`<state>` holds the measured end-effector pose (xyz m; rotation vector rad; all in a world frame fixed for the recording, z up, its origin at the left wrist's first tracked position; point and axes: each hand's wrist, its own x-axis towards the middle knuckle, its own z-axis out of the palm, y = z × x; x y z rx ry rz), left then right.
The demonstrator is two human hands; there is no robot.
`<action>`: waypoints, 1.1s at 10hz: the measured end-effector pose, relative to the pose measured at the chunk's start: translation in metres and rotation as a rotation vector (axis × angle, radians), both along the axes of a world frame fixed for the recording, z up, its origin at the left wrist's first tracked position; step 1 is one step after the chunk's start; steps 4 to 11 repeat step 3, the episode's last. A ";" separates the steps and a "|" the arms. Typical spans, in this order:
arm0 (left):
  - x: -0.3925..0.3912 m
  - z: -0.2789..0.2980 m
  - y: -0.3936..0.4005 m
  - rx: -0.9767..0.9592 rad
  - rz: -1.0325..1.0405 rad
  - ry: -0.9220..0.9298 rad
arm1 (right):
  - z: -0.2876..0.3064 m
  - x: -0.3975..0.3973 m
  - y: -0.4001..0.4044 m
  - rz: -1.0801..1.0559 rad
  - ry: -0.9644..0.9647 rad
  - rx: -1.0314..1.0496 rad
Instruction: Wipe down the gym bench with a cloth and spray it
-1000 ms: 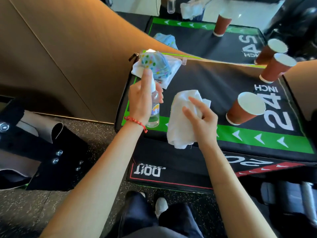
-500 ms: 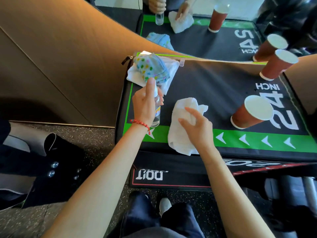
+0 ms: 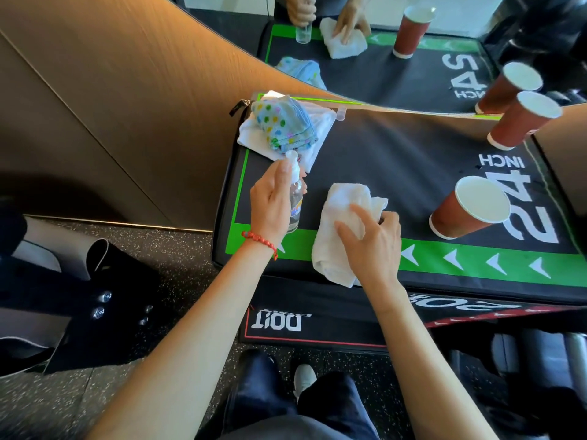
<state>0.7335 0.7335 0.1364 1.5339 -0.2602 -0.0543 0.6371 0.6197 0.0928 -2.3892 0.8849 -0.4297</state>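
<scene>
The bench is a black padded box [image 3: 397,160] with a green stripe and "24 INCH" printed on top. My left hand [image 3: 270,201] grips a small clear spray bottle [image 3: 294,204] upright near the box's left edge, with the index finger on its white nozzle. A white cloth [image 3: 333,223] lies crumpled on the box's front part, over the green stripe. My right hand [image 3: 371,236] rests on the cloth with fingers spread, pressing it to the surface.
A dotted blue cloth [image 3: 279,125] on a white cloth lies at the box's back left corner. A brown paper cup [image 3: 467,208] stands at the right, another cup [image 3: 521,122] at the back right. A mirror behind reflects the scene. Black equipment [image 3: 79,306] sits on the floor at left.
My right hand has slid down and flattened on the white cloth, which now lies on the box. My left hand with the bottle has stayed near the left edge.
</scene>
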 end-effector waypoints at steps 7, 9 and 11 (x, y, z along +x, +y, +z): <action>-0.013 -0.002 0.005 0.031 0.028 -0.009 | 0.007 -0.015 -0.001 0.000 -0.051 -0.059; -0.013 -0.002 0.005 0.031 0.028 -0.009 | 0.007 -0.015 -0.001 0.000 -0.051 -0.059; -0.013 -0.002 0.005 0.031 0.028 -0.009 | 0.007 -0.015 -0.001 0.000 -0.051 -0.059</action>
